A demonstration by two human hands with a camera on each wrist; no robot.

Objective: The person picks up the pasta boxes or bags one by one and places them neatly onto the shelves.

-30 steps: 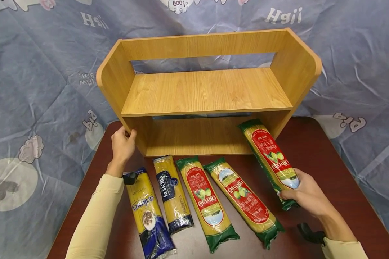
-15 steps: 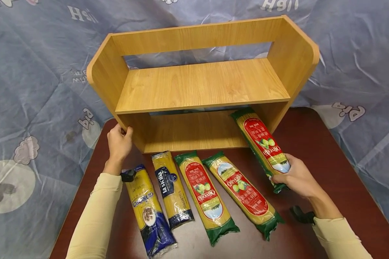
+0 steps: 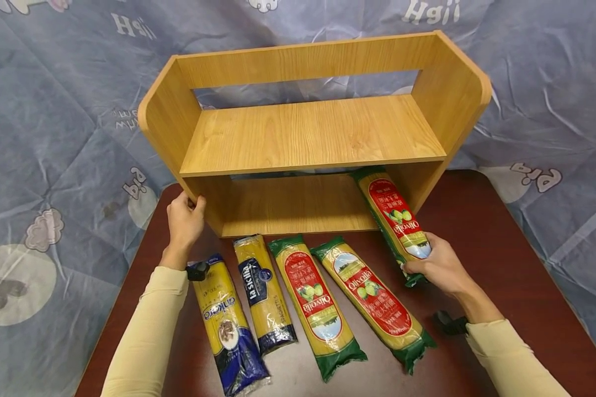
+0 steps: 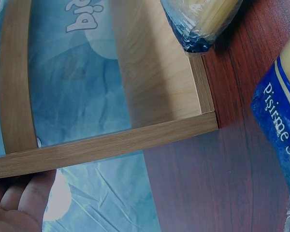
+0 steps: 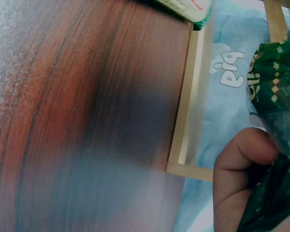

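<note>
My right hand (image 3: 442, 266) grips the near end of a green-and-yellow spaghetti pack (image 3: 395, 215) with a red oval label. The pack slants up and away, its far end under the middle board at the right of the lower compartment. In the right wrist view, the thumb (image 5: 246, 150) bends against the pack's green wrapper (image 5: 275, 87). My left hand (image 3: 185, 223) holds the front edge of the left side panel of a wooden shelf (image 3: 313, 135). Its fingers (image 4: 34, 195) lie along the panel's outer face in the left wrist view.
In front of the shelf lie a blue-and-yellow pasta pack (image 3: 228, 325), a dark-blue-labelled spaghetti pack (image 3: 264, 295) and two red-labelled packs (image 3: 318, 309) (image 3: 372, 300), side by side on the dark red table (image 3: 496, 259). A patterned blue cloth (image 3: 69, 138) hangs behind.
My right hand has moved forward and left, carrying the spaghetti pack deeper into the lower compartment. The left hand keeps its hold on the side panel. The head view has shifted slightly.
</note>
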